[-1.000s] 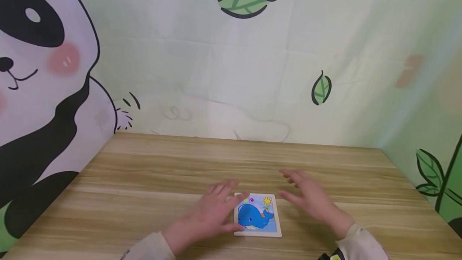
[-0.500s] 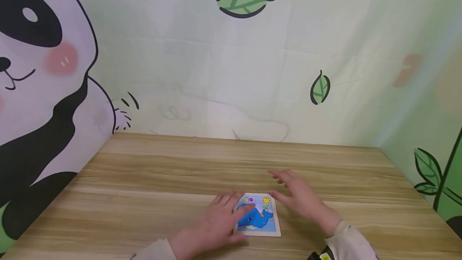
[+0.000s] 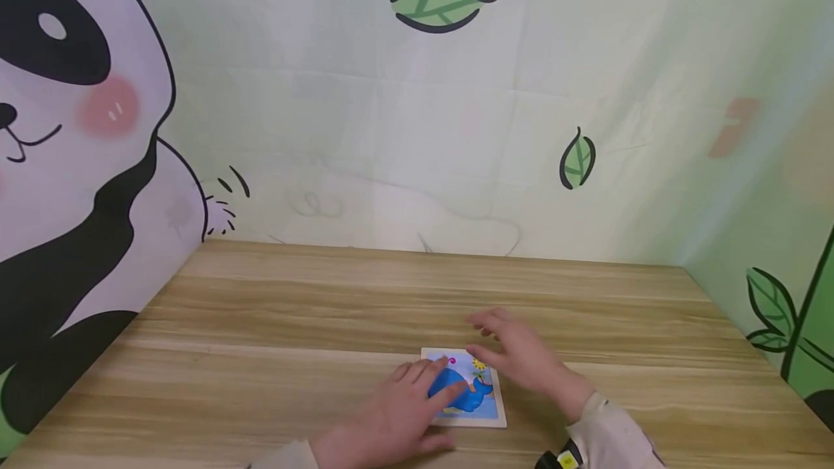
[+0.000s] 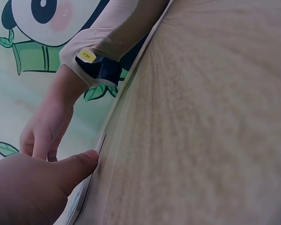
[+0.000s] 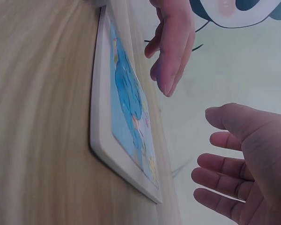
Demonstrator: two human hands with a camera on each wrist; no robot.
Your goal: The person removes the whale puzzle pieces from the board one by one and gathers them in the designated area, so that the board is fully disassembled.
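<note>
A square picture board (image 3: 483, 408) with a pale border lies flat on the table, showing a blue whale and a yellow sun. Over its left side hovers or rests my left hand (image 3: 394, 415), fingers spread and hiding part of the whale; contact cannot be told. My right hand (image 3: 529, 362) is held above the upper right corner, fingers loosely bent, with nothing in it. In the right wrist view a gap shows between the right hand (image 5: 253, 164) and the board (image 5: 126, 108). The left thumb is near the board's edge in the left wrist view.
The wood-grain table (image 3: 274, 310) meets a pale cloth backdrop (image 3: 326, 114) at the back. A printed panda (image 3: 59, 129) covers the left side. A black device with a yellow label (image 3: 562, 459) sits on the right wrist.
The right hand has moved left, from beside the board to over its upper right corner. The left hand has slid a little right and nearer, while the board stays in place.
</note>
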